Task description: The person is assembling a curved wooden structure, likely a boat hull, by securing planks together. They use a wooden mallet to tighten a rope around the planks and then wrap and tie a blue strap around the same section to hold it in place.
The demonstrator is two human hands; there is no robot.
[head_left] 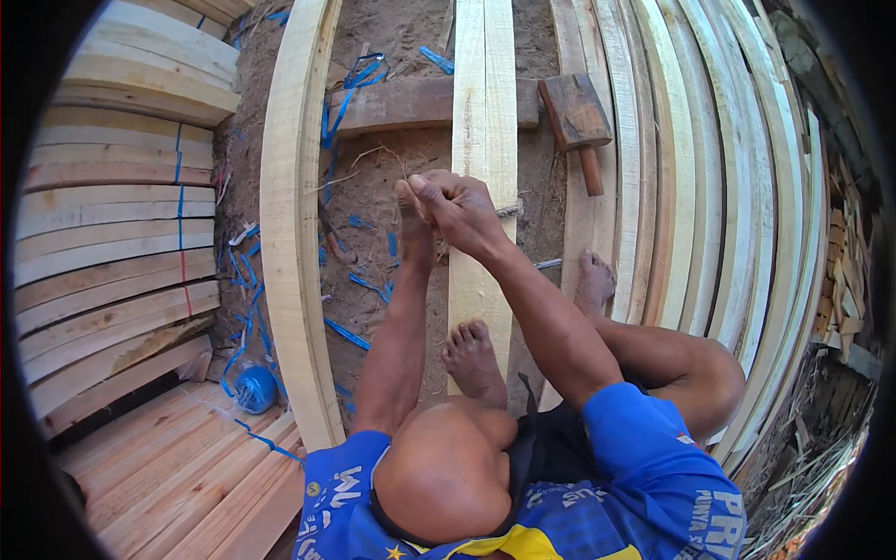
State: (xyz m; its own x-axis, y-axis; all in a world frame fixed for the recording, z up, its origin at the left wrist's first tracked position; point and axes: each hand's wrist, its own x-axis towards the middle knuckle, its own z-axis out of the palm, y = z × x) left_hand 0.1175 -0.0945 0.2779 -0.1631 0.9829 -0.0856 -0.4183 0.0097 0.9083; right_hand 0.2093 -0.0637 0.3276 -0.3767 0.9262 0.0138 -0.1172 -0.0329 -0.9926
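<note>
My left hand (414,222) and my right hand (459,213) meet above the middle plank (483,112), close to its left edge. Both are closed, fingertips pinched together. From the pinch rises a thin brown strand (399,159), like fibre or twine; the part between my fingers is hidden. A short piece of rope (510,210) shows at the plank's right edge, just beyond my right hand. Beneath the plank, farther away, a wooden crosspiece (397,105) lies on the soil. My bare foot (474,359) rests on the plank's near part.
A wooden mallet (579,114) lies on the boards (658,168) lined up at right. Another long plank (297,215) runs along my left. Stacked lumber (121,224) fills the far left. Blue strapping scraps (347,333) litter the soil, and a blue ball of strap (255,388) sits lower left.
</note>
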